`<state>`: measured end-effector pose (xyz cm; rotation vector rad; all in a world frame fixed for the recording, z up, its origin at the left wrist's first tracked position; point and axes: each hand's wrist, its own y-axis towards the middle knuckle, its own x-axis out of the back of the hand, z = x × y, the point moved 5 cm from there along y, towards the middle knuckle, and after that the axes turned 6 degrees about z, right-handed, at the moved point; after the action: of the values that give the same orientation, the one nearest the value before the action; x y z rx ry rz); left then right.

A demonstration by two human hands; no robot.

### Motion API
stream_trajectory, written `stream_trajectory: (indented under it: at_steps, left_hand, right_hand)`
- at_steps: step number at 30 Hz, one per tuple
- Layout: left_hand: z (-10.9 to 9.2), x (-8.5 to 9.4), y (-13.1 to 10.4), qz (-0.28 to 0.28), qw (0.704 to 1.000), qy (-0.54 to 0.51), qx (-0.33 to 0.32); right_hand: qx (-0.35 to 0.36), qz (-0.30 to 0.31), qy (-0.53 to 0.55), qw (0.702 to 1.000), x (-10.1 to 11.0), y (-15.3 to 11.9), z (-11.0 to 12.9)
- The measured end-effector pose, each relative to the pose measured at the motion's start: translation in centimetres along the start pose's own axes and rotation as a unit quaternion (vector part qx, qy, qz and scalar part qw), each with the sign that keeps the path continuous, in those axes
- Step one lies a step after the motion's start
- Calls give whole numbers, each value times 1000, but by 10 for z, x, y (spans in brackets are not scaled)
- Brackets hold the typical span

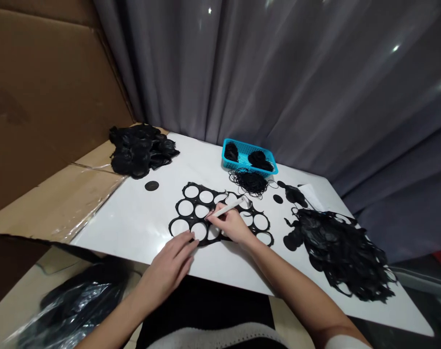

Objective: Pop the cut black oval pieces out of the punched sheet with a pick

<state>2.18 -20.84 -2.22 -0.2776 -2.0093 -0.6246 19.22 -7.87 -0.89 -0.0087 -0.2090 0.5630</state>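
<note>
A flat black rubbery sheet with rows of round holes (194,220) lies on the white table (133,220) in front of me. Against its near left edge, the fingers of my left hand (174,257) lie stretched out and flat. My right hand (230,224) is closed round a slim white pen-like tool (229,206), whose exact kind I cannot make out. The tool slants up to the right over the middle of the sheet. Its lower tip is near the holes, partly hidden by my fingers.
At the back stands a blue basket (248,145) holding black bundles, with thin black rings (250,182) before it. Heaps of black sheets lie at right (344,252) and back left (140,150). A black disc (151,185) lies left; cardboard (53,97) borders that side.
</note>
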Motion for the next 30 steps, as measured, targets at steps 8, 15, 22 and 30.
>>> stream_trajectory:
  at_steps: [8,15,22,30]
  left_hand:
    - [4,-12,-7,14,995,93,-22]
    - [-1,-10,-5,7,994,105,-26]
    - [-3,-9,-3,5,996,93,-12]
    - [-2,-8,-3,-15,995,100,-20]
  right_hand:
    - [8,79,-119,990,-36,-24,7]
    - [-1,42,-118,992,-42,-31,-6]
    - [101,41,-220,970,-48,-35,2]
    - [237,88,-472,844,-65,-45,7]
